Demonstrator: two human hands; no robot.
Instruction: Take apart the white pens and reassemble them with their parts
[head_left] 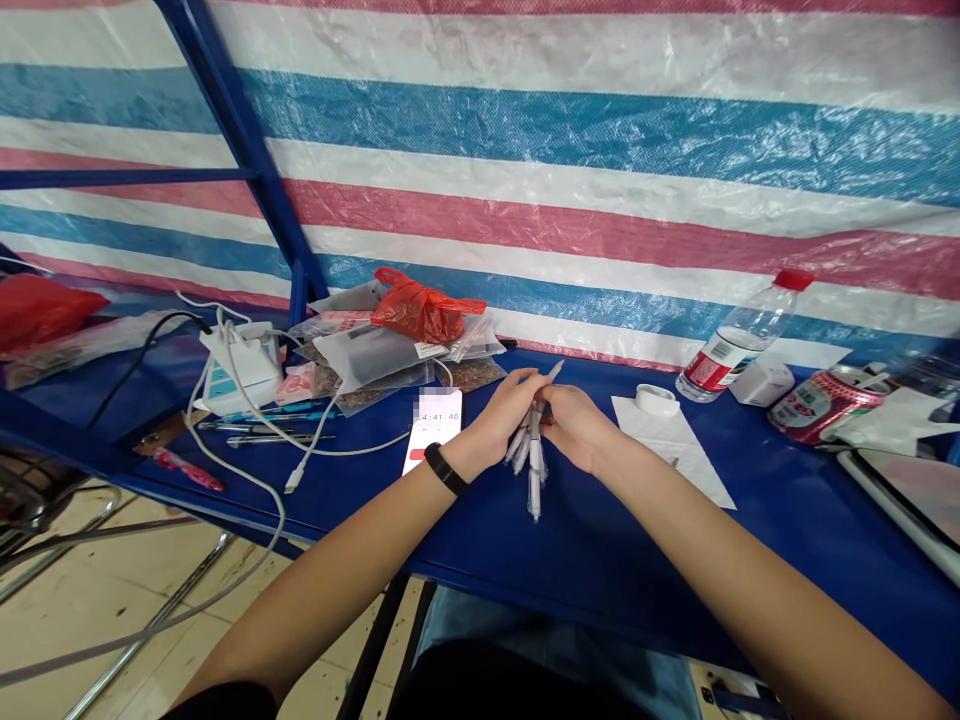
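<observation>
Both my hands meet over the middle of the blue table [600, 560]. My left hand [504, 412], with a black band on its wrist, is closed round a bundle of white pens [534, 455] that points down toward me. My right hand [574, 420] is also closed on the same bundle from the right side. One pen tip sticks up above the fingers. A phone [433, 428] with a lit screen lies just left of my left wrist.
Plastic bags with a red bag [420, 305] pile up at the back left beside a white charger and cables [240, 365]. Loose pens [262, 430] lie left. A tape roll [657, 400], paper sheet [675, 445], water bottle [739, 340] and can [817, 400] stand right.
</observation>
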